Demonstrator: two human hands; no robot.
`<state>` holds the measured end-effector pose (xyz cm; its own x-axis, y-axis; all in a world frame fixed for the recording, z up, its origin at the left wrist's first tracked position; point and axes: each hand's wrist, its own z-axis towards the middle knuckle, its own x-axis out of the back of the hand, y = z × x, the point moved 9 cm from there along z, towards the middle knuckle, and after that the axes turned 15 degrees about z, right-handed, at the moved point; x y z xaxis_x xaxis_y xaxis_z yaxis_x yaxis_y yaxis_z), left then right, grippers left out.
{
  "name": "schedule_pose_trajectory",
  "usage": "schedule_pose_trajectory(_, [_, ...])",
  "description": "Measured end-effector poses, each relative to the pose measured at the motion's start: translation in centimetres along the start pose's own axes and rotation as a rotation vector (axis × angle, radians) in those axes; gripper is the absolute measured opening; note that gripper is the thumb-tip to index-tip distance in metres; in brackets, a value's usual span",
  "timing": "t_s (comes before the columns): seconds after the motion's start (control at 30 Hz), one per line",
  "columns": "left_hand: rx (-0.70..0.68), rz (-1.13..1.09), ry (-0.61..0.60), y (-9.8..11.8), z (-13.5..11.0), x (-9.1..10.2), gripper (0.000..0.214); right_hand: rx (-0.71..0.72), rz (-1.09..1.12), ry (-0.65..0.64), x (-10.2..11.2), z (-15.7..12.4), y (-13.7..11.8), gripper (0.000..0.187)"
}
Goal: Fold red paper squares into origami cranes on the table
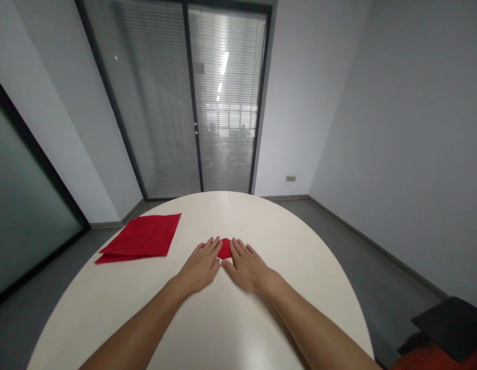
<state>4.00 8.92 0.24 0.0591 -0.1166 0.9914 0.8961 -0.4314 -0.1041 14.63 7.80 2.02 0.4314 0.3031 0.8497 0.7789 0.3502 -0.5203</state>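
White desk (280,226) stood near glass panels (161,113) with blinds, small red piece (225,250) lay flat on it, left hand (202,264) and right hand (248,264) rested over its sides, each grip released, fingers extended, larger red sheets (144,236) lay leftward.

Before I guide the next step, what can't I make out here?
Head view:
Small red piece: partly covered by left hand and right hand.
Lower red layer: mostly hidden beneath upper red layer.
Dark object: cut off by right edge.
Whatever lies behind the blinds: obscured by slats.
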Motion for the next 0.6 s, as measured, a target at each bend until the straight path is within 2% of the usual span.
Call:
schedule_pose_trajectory(0.1, [-0.005, 0.0, 0.015, 0.0, 0.0, 0.1, 0.059, 0.019, -0.045, 0.11, 0.4, 0.0, -0.4, 0.069])
schedule_pose_trajectory(0.17, [-0.019, 0.0, 0.025, 0.1, -0.1, 0.3, 0.059, 0.076, -0.028, 0.135, 0.3, 0.1, -0.9, 0.068])
schedule_pose_trajectory(0.27, [-0.022, 0.008, 0.021, 0.1, -0.1, 0.2, 0.059, 0.115, 0.017, 0.052, -0.5, 0.2, -1.1, 0.069])
schedule_pose_trajectory(0.37, [0.0, 0.009, 0.02, 0.0, 0.0, 0.2, 0.057, 0.059, 0.022, -0.006, -0.5, 0.1, -0.3, 0.07])
schedule_pose_trajectory(0.47, [0.014, 0.002, 0.023, -0.1, 0.0, 0.1, 0.057, 0.023, 0.019, -0.021, -0.3, 0.1, 0.2, 0.071])
schedule_pose_trajectory(0.6, [0.058, 0.014, 0.035, -0.3, 0.1, 0.1, 0.058, 0.044, 0.015, 0.003, -0.2, 0.1, 0.2, 0.069])
